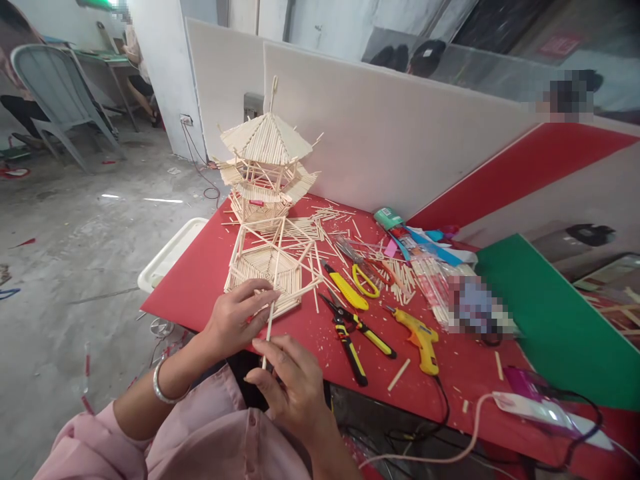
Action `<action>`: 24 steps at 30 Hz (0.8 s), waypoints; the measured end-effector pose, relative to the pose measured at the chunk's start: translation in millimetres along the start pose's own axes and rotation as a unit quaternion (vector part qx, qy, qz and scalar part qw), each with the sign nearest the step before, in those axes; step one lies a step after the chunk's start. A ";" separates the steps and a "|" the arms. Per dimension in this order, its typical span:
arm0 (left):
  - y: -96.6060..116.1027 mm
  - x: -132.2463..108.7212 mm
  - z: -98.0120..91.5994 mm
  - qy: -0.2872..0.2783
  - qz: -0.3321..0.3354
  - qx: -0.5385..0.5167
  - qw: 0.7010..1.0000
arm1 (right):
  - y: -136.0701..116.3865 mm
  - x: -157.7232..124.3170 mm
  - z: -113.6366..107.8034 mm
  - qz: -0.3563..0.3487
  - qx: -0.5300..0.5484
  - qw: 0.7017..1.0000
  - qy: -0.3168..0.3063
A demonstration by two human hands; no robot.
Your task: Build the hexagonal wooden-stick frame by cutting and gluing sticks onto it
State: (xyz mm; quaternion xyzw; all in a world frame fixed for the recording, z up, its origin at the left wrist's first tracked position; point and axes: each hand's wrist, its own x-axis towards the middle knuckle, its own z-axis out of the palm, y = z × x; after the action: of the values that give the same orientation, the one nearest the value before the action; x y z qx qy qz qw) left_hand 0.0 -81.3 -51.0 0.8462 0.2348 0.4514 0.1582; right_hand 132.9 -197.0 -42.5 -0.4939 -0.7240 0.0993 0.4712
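A hexagonal frame of pale wooden sticks lies at the near left edge of the red table. My left hand is at its near side, fingers closed on a thin stick that points toward me. Lower down, my right hand has its thumb and fingers around the near end of that same stick. Behind the frame stands a tiered stick pagoda with a pointed roof. Cutting pliers and a yellow utility knife lie right of the frame.
The red table also bears a yellow glue gun, yellow-handled scissors, loose sticks and plastic packs. A white power strip with cables lies at the right. White panels stand behind; people sit beyond.
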 end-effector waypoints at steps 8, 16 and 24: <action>1.4 0.7 0.4 0.014 -0.004 -0.005 1.000 | -1.2 -1.2 -0.1 0.012 0.002 1.000 -0.007; 0.2 1.4 2.9 0.027 0.007 -0.022 0.999 | -1.6 0.0 -0.8 0.010 0.006 1.000 -0.009; 1.7 4.9 3.3 0.045 0.019 -0.029 0.998 | -1.2 -0.7 -1.5 0.043 0.046 0.998 -0.012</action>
State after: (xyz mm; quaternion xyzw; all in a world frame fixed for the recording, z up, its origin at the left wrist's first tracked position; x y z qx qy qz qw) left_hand 5.6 -80.3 -48.6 0.8243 0.2119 0.4989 0.1634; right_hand 133.3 -198.7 -41.4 -0.5013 -0.7026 0.1586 0.4795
